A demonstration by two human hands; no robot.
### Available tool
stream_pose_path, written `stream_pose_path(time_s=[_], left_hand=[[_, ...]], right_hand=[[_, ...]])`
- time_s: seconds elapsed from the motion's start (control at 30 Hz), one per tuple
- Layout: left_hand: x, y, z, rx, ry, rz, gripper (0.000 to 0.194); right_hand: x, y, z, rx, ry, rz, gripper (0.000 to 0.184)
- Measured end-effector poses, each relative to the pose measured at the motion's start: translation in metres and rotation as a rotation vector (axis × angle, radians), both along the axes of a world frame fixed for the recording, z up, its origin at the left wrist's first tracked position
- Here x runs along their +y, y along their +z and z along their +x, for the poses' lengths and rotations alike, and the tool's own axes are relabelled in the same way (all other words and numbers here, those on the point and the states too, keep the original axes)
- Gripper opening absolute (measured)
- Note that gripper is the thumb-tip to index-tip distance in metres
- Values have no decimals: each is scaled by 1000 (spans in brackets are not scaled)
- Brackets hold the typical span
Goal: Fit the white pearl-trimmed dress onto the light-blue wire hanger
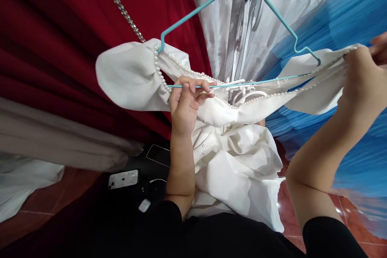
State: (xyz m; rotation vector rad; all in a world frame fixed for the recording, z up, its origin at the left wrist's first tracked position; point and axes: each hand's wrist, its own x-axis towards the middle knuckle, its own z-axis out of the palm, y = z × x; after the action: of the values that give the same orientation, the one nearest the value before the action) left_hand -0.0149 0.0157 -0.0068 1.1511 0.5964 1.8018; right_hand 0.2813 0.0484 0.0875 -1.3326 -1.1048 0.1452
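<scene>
A white dress (238,169) with puffed sleeves and a pearl-beaded neckline hangs on a thin turquoise hanger (205,6). My left hand (187,105) is closed around the hanger's lower bar, beside the left puffed sleeve (123,74). At the far right my right hand (363,72) grips the beaded edge of the dress near the other sleeve; part of that hand is cut off by the frame. The right end of the hanger sits inside the neckline. White lacing cords (242,92) show in the middle of the neckline. The skirt hangs in folds below.
Red fabric (169,12) hangs left, pale fabric (208,4) behind, blue pleated fabric (341,20) right. A jewelled chain (119,4) crosses the red fabric. A phone (123,179) and a small white case (144,205) lie on a black surface. Red tiles (66,193) cover the floor.
</scene>
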Motion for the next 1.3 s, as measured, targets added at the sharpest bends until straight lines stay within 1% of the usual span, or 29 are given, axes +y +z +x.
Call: stream_pose_path(time_s=[0.07, 0.13, 0.2, 0.3, 0.4, 0.5, 0.57, 0.63, 0.7, 0.77, 0.83, 0.87, 0.97, 1.0, 1.03, 1.07, 1.13, 1.17, 1.2, 1.23, 1.27, 1.3], left_hand=[[0, 0, -1, -9, 1, 13, 32], [-1, 0, 1, -25, 10, 32, 31], [-2, -1, 2, -27, 16, 32, 31], [-2, 0, 3, -26, 15, 6, 33], [0, 0, 1, -31, 11, -8, 35], [0, 0, 1, -29, 10, -19, 35], [0, -1, 2, -33, 17, -33, 35], [0, -2, 5, -37, 25, -44, 35], [0, -3, 8, -39, 30, -50, 36], [0, -3, 10, -43, 35, -54, 36], [-1, -3, 11, -51, 34, -51, 35], [-1, -3, 12, -55, 30, -44, 34], [0, -4, 11, -55, 8, -33, 33], [0, -4, 10, -53, 2, -37, 34], [1, -5, 9, -53, -3, -43, 35], [2, -5, 9, -57, -8, -48, 36], [3, -6, 9, -74, -19, -44, 36], [4, -6, 10, -81, -28, -37, 35], [5, -6, 11, -87, -36, -33, 35], [6, -6, 13, -88, -44, -33, 35], [6, -6, 15, -88, -49, -36, 35], [6, -6, 18, -90, -48, -39, 36]], right_hand=[[2, -3, -8, -13, 51, -24, 12], [12, -12, -8, -31, 85, -47, 13], [25, -22, 0, -45, 67, -46, 18], [42, -36, 20, -53, -7, -7, 25], [48, -39, 29, -55, 34, 24, 27], [48, -27, 20, -80, 100, 137, 28], [47, -13, 6, -114, 135, 215, 30], [47, 1, -11, -146, 188, 255, 30], [48, 13, -28, -160, 263, 261, 29], [49, 19, -40, -152, 350, 226, 29], [43, 21, -49, -131, 396, 186, 27], [38, 20, -53, -127, 384, 193, 28], [7, 8, -66, -95, 257, 348, 29], [-6, 1, -71, -55, 253, 387, 21], [-17, -8, -77, 13, 316, 325, 11], [-28, -18, -83, 22, 453, 164, 11], [-39, -40, -95, -78, 852, -345, 18], [-39, -51, -101, -78, 1002, -540, 21], [-36, -61, -107, 49, 1070, -591, 28], [-31, -69, -112, 224, 1104, -546, 35], [-25, -76, -118, 424, 1111, -450, 39], [-18, -81, -123, 634, 1105, -327, 37]])
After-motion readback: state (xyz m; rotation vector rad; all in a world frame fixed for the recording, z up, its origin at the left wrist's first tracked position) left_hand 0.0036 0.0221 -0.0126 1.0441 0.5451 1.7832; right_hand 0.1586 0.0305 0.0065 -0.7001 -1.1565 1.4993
